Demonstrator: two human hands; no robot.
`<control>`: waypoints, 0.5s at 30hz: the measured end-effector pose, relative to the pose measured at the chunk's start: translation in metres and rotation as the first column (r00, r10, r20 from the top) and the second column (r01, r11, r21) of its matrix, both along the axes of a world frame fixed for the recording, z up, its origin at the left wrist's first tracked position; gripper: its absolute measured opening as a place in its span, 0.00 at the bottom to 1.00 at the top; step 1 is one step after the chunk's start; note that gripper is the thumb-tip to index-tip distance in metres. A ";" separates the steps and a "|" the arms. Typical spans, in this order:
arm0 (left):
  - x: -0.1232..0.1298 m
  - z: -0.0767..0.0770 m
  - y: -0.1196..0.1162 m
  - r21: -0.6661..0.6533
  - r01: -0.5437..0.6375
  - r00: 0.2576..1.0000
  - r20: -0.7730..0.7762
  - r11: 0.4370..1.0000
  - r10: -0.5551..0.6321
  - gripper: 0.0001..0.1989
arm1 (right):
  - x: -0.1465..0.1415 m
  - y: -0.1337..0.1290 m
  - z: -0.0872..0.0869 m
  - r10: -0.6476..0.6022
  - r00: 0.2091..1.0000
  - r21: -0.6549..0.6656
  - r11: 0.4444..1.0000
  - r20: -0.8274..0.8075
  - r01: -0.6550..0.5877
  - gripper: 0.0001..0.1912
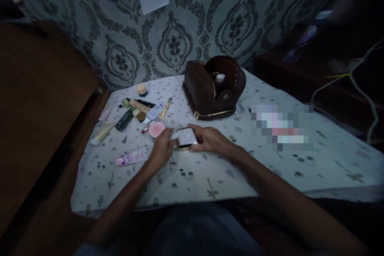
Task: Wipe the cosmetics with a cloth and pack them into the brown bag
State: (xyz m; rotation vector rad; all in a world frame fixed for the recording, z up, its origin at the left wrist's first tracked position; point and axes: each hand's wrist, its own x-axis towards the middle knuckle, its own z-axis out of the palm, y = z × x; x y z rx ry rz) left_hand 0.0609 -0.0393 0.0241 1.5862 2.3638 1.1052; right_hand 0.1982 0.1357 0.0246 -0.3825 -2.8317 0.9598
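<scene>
I'm watching the right hand (211, 138) clamping the glittery case (186, 137) in front of the brown bag (195, 86), and I'm worrying that a one-sided pinch (I can't tell whether the left hand (162, 148) is gripping) could be letting it slip.

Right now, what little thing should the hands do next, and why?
Perhaps steady the glittery case with the left hand: its fingers are right by the case's left end, while the right hand holds the other end.
</scene>
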 end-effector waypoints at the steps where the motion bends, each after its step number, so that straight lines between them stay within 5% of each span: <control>1: 0.001 -0.001 -0.003 0.006 0.008 1.000 0.005 1.000 -0.008 0.16 | 0.000 -0.001 0.001 -0.010 1.000 0.000 1.000 -0.005 0.010 0.39; 10: 0.016 0.000 -0.023 0.022 0.017 0.996 0.082 1.000 -0.019 0.16 | -0.003 -0.010 -0.010 -0.159 0.977 0.111 0.978 -0.143 0.175 0.33; 15: 0.016 0.000 -0.019 0.032 -0.006 0.993 0.114 0.999 0.003 0.11 | 0.001 0.000 -0.013 0.067 0.974 0.051 0.997 -0.215 -0.058 0.41</control>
